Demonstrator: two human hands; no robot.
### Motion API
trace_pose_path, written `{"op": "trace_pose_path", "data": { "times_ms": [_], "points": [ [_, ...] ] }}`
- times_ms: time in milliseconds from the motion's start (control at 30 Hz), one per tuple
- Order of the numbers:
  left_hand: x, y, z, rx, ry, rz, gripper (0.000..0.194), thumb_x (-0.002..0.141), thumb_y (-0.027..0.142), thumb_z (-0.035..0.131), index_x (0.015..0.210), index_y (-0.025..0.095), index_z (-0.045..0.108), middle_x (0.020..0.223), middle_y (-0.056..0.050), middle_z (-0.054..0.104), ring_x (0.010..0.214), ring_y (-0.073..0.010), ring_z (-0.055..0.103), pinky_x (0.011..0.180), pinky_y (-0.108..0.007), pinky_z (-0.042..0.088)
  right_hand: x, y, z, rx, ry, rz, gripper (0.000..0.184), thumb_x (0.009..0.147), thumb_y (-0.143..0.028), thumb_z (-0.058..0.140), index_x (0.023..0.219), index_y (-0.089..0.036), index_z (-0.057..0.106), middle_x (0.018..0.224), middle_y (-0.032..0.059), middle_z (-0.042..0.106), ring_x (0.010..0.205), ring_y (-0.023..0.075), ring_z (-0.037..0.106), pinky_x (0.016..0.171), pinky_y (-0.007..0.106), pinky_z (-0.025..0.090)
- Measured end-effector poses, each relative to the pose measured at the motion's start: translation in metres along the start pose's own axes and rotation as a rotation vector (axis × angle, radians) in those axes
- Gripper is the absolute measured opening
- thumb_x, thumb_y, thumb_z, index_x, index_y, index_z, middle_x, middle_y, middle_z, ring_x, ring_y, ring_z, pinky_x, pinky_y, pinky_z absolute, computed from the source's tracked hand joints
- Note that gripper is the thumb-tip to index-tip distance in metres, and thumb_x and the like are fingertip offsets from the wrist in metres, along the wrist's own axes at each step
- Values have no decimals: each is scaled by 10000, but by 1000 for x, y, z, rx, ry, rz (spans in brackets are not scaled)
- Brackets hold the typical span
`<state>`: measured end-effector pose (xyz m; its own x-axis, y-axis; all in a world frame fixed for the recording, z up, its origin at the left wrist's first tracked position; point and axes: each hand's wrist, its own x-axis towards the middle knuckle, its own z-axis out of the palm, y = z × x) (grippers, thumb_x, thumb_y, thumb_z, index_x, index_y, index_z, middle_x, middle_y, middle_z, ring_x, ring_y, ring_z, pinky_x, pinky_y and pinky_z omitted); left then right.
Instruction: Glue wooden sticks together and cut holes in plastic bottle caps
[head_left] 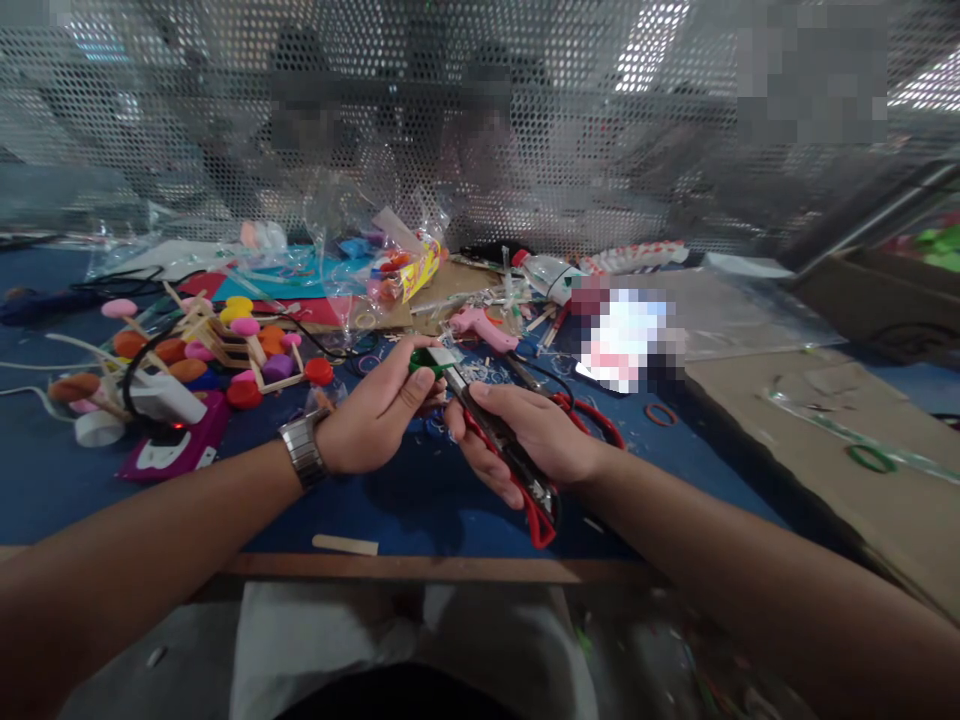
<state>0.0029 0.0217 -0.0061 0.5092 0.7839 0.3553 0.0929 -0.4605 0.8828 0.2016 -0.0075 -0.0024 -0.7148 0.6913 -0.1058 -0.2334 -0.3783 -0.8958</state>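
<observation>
My left hand (pixel 379 410), with a metal watch on the wrist, pinches a small green round plastic piece (pixel 421 362); the fingers partly cover it, and I cannot tell whether it is a cap or a ring. Wrapped around a red and black box cutter (pixel 517 450) is my right hand (pixel 529 425). The cutter's blade (pixel 455 378) is out and points up and left, its tip at the green piece. Both hands are above the blue table, close together. Just beyond them lies a pink glue gun (pixel 484 327) among plastic shavings.
Craft-stick models with coloured pieces (pixel 244 340) and a purple power strip (pixel 176 450) stand at left. A lit phone (pixel 619 345), a clear bottle (pixel 551 278) and an orange ring (pixel 660 414) lie right of centre. Cardboard (pixel 840 440) borders the right; perforated metal mesh (pixel 420 120) rises behind.
</observation>
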Motion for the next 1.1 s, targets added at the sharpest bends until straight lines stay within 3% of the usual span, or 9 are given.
{"op": "trace_pose_path", "data": {
  "times_ms": [267,600,967,1100],
  "points": [
    [5,-1,0,-196,46,0,402,1000,565,488,1115,181,509,794,-3,530,663,-120,524,616,-249,499,-1,0,0,-43,29,20,379,1057,-396,297,899,-171,557,476,-37,551,313,122,523,322,181,393],
    [1,0,0,14,26,26,457,1003,582,448,1182,165,508,870,-40,573,743,-157,587,706,-286,532,-1,0,2,-113,66,15,361,1055,-402,317,910,-170,552,483,-39,560,321,120,534,324,182,375],
    [7,-2,-1,-222,35,-22,384,1000,535,506,1144,179,523,783,-4,530,659,-128,522,596,-241,474,-1,-1,1,-130,81,37,387,1048,-428,342,879,-168,573,484,-37,556,323,116,534,323,178,373],
    [6,-2,1,-178,21,-22,363,1010,520,488,1156,190,527,804,-9,532,675,-135,541,622,-252,494,0,1,0,-132,78,29,400,1054,-425,323,874,-172,574,487,-40,554,323,113,537,327,176,381]
  ]
}}
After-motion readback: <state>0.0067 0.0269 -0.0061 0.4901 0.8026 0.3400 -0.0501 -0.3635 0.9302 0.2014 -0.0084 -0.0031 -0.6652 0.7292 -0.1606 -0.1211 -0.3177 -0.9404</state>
